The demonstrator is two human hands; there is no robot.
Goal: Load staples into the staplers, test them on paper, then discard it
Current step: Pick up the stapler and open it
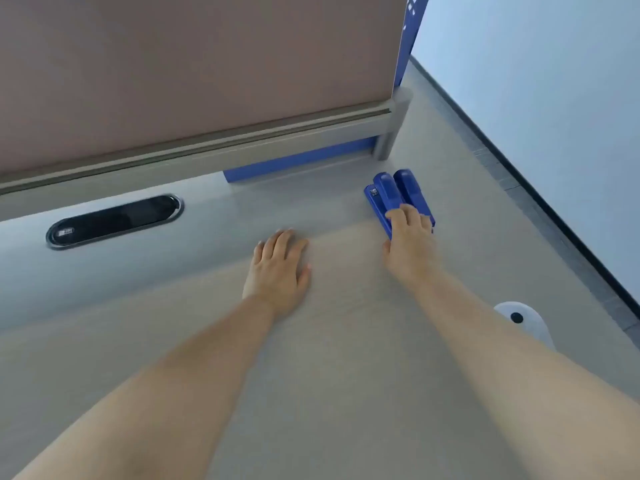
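Observation:
Two blue staplers (394,192) lie side by side on the pale wood desk (329,375), near its far right corner. My right hand (410,239) rests on their near ends, fingers laid over the tops of both; whether it grips them I cannot tell. My left hand (278,268) lies flat on the desk to the left of the staplers, palm down, fingers together, holding nothing. No paper or staples are in view.
A brownish partition (194,64) with a grey rail stands along the desk's far edge. A black oval cable grommet (114,221) is set in the desk at the left. A white round object (523,320) sits below the desk's right edge.

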